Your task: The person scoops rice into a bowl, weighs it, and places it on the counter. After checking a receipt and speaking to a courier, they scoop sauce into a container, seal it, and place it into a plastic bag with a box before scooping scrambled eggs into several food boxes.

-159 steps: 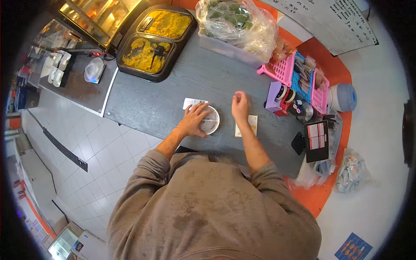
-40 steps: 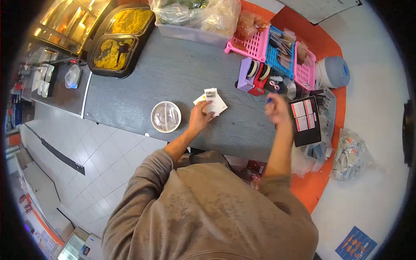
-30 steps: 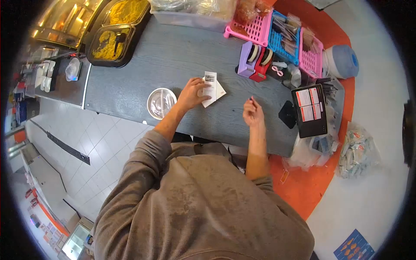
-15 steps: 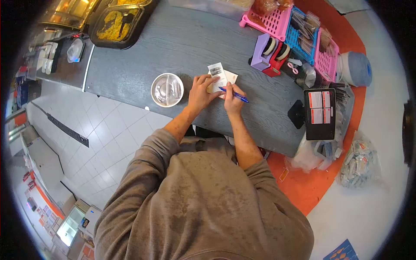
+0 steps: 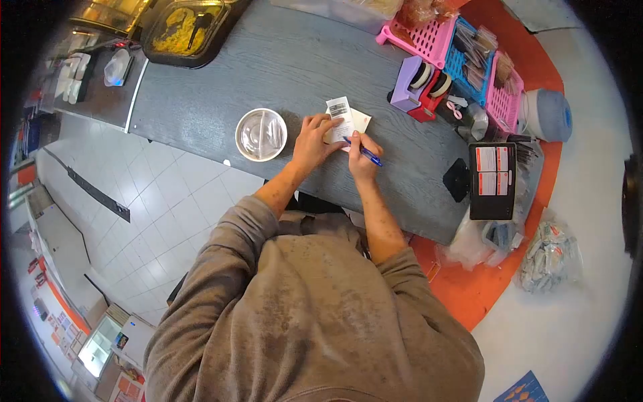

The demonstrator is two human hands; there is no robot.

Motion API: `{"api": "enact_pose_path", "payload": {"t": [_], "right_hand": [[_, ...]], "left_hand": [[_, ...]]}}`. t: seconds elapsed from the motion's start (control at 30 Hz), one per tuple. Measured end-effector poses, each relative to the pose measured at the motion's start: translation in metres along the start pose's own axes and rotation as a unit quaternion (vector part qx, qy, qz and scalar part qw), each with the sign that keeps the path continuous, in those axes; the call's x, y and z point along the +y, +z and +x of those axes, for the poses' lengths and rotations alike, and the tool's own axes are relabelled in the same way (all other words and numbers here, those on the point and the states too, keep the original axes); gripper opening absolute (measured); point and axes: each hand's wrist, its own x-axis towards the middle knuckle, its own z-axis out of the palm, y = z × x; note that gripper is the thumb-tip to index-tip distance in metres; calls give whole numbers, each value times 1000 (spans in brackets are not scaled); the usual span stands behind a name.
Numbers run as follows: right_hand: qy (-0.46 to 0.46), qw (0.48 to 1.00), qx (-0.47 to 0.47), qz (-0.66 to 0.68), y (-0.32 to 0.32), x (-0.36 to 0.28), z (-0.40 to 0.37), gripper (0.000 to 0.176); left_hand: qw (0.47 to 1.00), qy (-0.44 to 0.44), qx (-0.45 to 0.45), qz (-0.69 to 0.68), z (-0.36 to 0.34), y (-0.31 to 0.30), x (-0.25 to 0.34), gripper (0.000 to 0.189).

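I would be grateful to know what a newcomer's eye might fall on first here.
Probably the right hand, mid-picture over the counter, holding a blue pen at the white slip that the left hand touches. Next, perhaps, the yellow food in a black tray at upper left, and the round bowl left of both hands.

Seen from above, a person in a dark-blotched brown long-sleeved top (image 5: 315,321) leans over a dark grey wood-grain bench (image 5: 221,87). The left hand (image 5: 310,143) lies on a small printed white paper slip (image 5: 339,109), which overlaps a pale card (image 5: 362,120). The right hand (image 5: 364,154) grips a slanted blue pen (image 5: 372,159), its tip at the papers. Left of both hands, well apart, sits a round white clear-lidded tub (image 5: 260,135). At upper left is a black tray (image 5: 193,62) of yellow food (image 5: 173,41); at upper right, a purple tape dispenser (image 5: 406,87) beside a red one (image 5: 424,109).
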Motion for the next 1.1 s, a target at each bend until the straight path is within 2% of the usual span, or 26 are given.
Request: {"api": "enact_pose_path", "payload": {"t": [0.07,0.17,0.27,0.37,0.43,0.53,0.67,0.77,0.83,0.87,0.93,1.03,1.1], "right_hand": [[-18,1000,21,-10,-1,-1,-1,25],[17,1000,-9,7,-1,6,-6,26],[-4,999,36,-21,-5,10,-8,26],[45,999,12,7,-9,3,-8,27],[92,994,43,35,-6,2,-9,28],[40,998,57,4,1,0,-2,28],[79,990,97,72,3,1,-7,28],[93,990,106,4,3,15,-16,29],[-3,996,67,-52,1,12,-18,30],[-3,996,69,-53,1,10,-18,30],[59,990,128,-4,2,5,-16,28],[63,994,86,5,1,-3,-12,26],[57,994,94,11,7,-1,-6,26]], "left_hand": [[1000,-4,1,1,0,-1,1,59],[1000,-2,-11,8,0,-2,-1,60],[1000,-7,-7,-9,-1,-3,3,60],[1000,0,-11,-7,1,-4,0,59],[1000,-2,-16,-8,0,-4,2,59],[1000,-3,-11,-7,0,-3,1,59],[1000,-3,-13,-9,1,-3,0,59],[1000,-3,-15,-17,-1,-1,-1,59],[1000,-5,-10,-13,-2,0,-2,60],[1000,-2,-10,-14,-2,-1,-2,60],[1000,-3,-17,-20,-1,-2,-1,60],[1000,-9,-14,-21,-2,-1,-1,60],[1000,-4,-12,-18,-1,-1,-1,60]]}}
